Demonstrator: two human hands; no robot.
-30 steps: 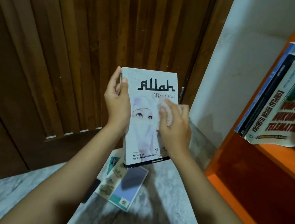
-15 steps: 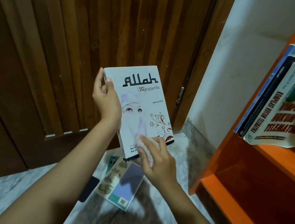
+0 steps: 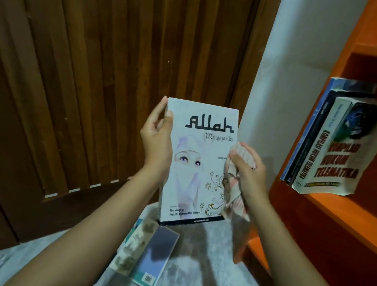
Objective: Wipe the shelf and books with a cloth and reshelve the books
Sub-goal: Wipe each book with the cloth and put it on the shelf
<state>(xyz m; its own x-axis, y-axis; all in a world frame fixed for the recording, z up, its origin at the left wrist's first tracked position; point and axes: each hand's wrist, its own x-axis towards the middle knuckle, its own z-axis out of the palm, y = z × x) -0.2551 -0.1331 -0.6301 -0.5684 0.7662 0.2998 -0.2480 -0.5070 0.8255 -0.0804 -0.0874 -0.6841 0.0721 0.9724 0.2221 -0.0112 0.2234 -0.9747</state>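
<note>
L hand (image 3: 155,142) grips glossy white book (image 3: 196,169), R hand (image 3: 250,175) pinches striped cloth (image 3: 235,200) at its edge; paperbacks (image 3: 150,259) on marble floor (image 3: 198,284), orange shelf (image 3: 344,219) beside.

Dim, bluish light — soft blur, edges bowed.

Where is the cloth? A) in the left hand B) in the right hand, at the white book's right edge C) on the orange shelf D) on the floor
B: the right hand grips the cloth against the right edge of the white book; the left hand holds only the book's left side.
</note>
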